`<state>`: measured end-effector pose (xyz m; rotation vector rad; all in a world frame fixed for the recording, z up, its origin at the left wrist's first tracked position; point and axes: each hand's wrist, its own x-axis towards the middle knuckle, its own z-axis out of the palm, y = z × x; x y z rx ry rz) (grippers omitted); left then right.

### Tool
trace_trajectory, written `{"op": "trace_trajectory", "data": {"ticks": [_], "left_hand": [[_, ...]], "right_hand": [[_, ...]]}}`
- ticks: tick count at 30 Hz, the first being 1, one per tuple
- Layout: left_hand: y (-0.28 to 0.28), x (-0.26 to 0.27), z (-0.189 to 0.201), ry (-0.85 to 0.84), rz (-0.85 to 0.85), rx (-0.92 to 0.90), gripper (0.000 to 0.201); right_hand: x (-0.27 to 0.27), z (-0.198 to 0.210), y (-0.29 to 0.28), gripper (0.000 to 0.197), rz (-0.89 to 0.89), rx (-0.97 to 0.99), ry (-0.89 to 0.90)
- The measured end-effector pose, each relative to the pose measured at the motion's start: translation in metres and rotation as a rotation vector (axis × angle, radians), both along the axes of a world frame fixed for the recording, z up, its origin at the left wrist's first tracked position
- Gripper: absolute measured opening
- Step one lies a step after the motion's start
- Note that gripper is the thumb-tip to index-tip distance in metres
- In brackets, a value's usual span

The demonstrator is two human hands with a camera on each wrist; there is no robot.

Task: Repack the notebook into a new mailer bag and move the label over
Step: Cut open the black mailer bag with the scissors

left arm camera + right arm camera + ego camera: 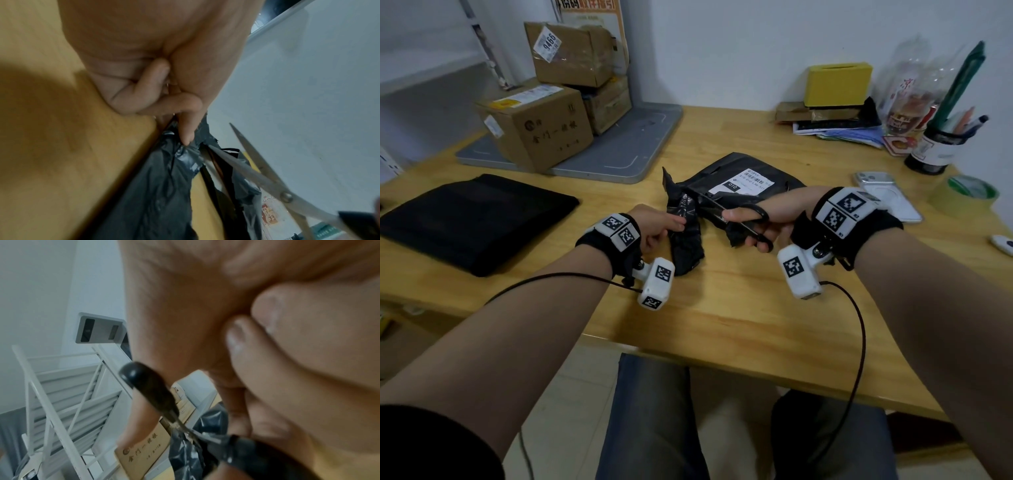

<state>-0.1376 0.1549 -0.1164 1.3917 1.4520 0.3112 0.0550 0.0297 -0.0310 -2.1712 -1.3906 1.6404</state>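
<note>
A black mailer bag [736,174] with a white shipping label [746,185] lies mid-table, its near end cut into a loose flap [686,240]. My left hand [664,226] pinches that flap [164,186] and lifts it. My right hand [760,219] grips black-handled scissors [736,219], whose blades [257,168] stand apart at the bag's cut edge. One handle loop [152,389] sits round my thumb. A stack of black new mailer bags [469,219] lies flat at the left. The notebook is hidden inside the bag.
Cardboard boxes [534,130] stand on a grey scale platform [626,150] at the back left. A phone [887,198], a tape roll [969,195], a pen cup [935,147] and a yellow box [837,84] crowd the right side. Bare wood lies near the front edge [722,325].
</note>
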Motion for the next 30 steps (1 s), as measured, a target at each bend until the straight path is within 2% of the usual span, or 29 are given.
{"op": "trace_trajectory", "data": {"ticks": [2,8,11,15,19,22,26,30], "left_hand": [[0.000,0.001,-0.002,0.016,-0.022,0.006,0.022],[0.000,0.003,0.001,0.054,-0.059,-0.001,0.023],[0.004,0.004,0.004,0.009,0.012,0.006,0.019],[0.011,0.009,0.012,-0.050,0.084,0.074,0.021],[0.010,0.018,0.015,-0.124,0.089,0.143,0.018],[0.014,0.017,0.009,-0.098,0.124,0.162,0.018],[0.017,0.012,-0.001,-0.034,0.101,0.140,0.021],[0.018,0.009,-0.005,-0.025,0.079,0.134,0.026]], "right_hand": [[0.002,0.007,-0.008,0.050,-0.014,0.035,0.007],[0.017,0.010,-0.025,0.058,-0.069,0.076,0.005],[0.013,0.012,-0.021,0.066,-0.107,0.100,-0.013],[-0.003,0.024,-0.008,0.052,-0.063,0.106,-0.007],[-0.004,0.041,0.005,0.065,-0.068,0.088,0.051],[-0.001,0.047,0.012,0.065,-0.122,0.137,0.137],[-0.001,0.026,0.011,0.057,-0.072,0.128,0.110],[0.006,0.005,0.009,0.055,-0.041,-0.007,0.068]]}}
